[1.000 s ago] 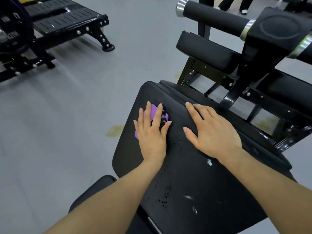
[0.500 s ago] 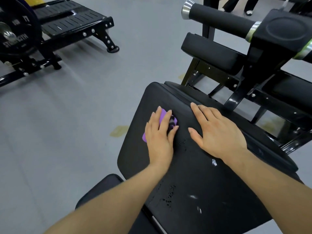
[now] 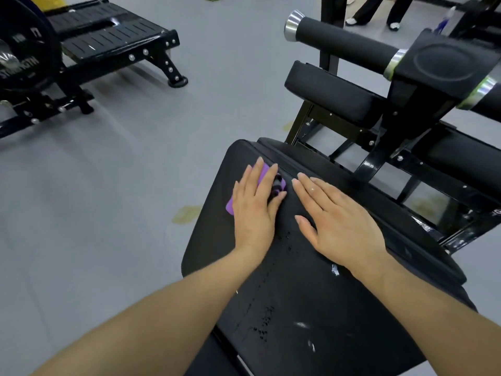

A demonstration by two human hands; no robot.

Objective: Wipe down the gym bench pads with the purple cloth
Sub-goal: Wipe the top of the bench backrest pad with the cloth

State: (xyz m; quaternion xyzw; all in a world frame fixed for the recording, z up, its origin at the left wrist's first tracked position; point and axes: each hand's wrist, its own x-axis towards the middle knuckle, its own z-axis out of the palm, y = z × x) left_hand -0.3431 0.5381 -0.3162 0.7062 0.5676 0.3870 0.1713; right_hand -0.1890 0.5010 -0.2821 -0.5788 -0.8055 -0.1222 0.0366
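Grey gym flooring (image 3: 141,164) spreads across the left side, where a black weight plate (image 3: 24,52) and a slatted black machine platform (image 3: 108,36) stand at the far left. Toward the middle, the black bench pad (image 3: 311,308) slopes up from the bottom edge, its surface scuffed with small white marks. On its upper part the left hand (image 3: 254,207) lies flat with fingers straight and slightly spread, pressing the purple cloth (image 3: 264,183), which shows between and beside the fingers. Just beside it, the right hand (image 3: 339,221) rests palm-down on the pad, fingers straight, holding nothing. Farther right stand a smaller black pad (image 3: 333,96) and a padded roller (image 3: 344,42) on the black frame (image 3: 379,147).
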